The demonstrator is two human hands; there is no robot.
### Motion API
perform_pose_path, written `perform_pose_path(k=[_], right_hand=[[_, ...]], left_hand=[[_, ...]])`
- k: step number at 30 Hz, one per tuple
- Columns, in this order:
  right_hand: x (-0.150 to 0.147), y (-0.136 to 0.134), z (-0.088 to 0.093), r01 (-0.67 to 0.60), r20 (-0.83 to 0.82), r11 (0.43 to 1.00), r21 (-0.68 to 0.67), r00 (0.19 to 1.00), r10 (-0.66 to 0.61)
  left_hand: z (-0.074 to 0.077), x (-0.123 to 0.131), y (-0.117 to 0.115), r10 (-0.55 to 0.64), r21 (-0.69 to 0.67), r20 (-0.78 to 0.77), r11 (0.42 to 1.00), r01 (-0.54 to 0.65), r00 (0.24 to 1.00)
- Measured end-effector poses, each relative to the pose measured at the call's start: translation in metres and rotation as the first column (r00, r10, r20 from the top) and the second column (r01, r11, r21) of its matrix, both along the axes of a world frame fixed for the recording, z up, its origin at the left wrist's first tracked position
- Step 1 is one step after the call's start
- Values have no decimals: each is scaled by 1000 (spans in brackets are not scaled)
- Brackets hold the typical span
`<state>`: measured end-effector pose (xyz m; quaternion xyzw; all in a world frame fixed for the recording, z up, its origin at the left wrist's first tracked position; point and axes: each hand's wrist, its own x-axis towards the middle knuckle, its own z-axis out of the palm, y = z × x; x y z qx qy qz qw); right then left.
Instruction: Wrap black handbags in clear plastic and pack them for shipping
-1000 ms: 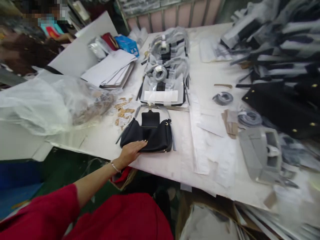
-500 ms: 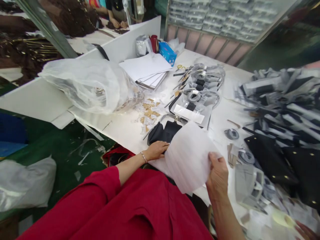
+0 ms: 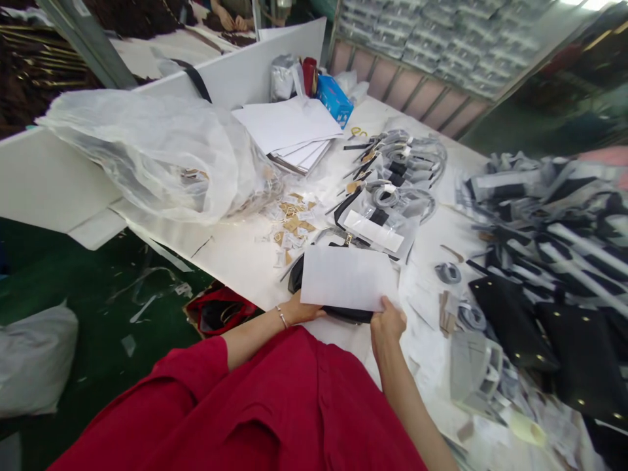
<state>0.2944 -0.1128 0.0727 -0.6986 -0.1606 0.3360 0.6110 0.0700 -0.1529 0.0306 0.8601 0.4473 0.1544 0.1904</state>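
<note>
A white sheet point(image 3: 348, 278), thin like paper or foam, lies over a black handbag point(image 3: 349, 315) on the table in front of me. Only the bag's left end, its lower edge and a gold-coloured clasp at the top show around the sheet. My right hand point(image 3: 387, 320) is closed on the sheet's lower right corner, thumb on top. At the lower left, my left hand point(image 3: 305, 310) grips the bag's near edge; the sheet's corner partly covers its fingers. Just beyond lies another black bag in clear plastic with a white strip point(image 3: 373, 230).
Tan tags point(image 3: 294, 222) lie scattered by a big clear plastic bag point(image 3: 196, 157). Behind are white boards point(image 3: 289, 127) and a blue box point(image 3: 334, 98). To the right are a tape dispenser point(image 3: 473, 369), black panels point(image 3: 510, 320) and heaped wrapped straps point(image 3: 549, 216).
The sheet has come down from a raised, curled position and now lies flat across the bag. My right hand has moved left and closer; the left hand has shifted slightly down the bag's edge.
</note>
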Motion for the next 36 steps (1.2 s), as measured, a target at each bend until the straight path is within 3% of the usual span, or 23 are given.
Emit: perform_pose_path(k=[2,4,6,9,11,14,16,20,26,28,32,34,36], right_hand=[[12,-3,0,-79,60,997,-25,995,81],[27,-12,5,-234,252,966,-112,934,255],[43,-24,14,-350,552,907,-232,720,419],[53,-33,28,-458,841,827,-326,258,475],[45,-31,32,-604,859,692,-396,22,511],[16,-18,24,-722,748,395,-569,-255,613],[-4,-8,13,-681,626,268,-681,-352,696],[-21,6,1,-547,455,173,-819,-437,775],[-13,23,21,-454,267,-34,-890,-582,768],[-8,25,25,-416,251,-34,-909,-609,752],[-1,23,21,-408,357,99,-907,-625,694],[-1,20,17,-458,443,172,-872,-590,675],[-2,15,15,-525,532,250,-814,-498,685]], left_hand=[[3,0,1,-27,14,-12,1000,27,1000],[7,1,2,-25,-3,-25,1000,25,999],[12,2,3,-9,-38,-45,999,8,999],[17,3,4,-11,-81,-77,997,5,997],[18,4,5,-17,-80,-86,997,10,996],[19,6,4,1,-40,-93,999,-4,996],[18,7,3,4,-18,-115,1000,-6,993],[14,9,1,-5,33,-147,999,10,989],[8,11,2,-11,79,-102,997,19,995],[7,11,3,-15,102,-79,994,23,997],[10,10,4,-34,75,-60,996,38,998],[15,7,5,-69,41,-58,997,72,996],[19,3,7,-84,55,-48,995,87,995]])
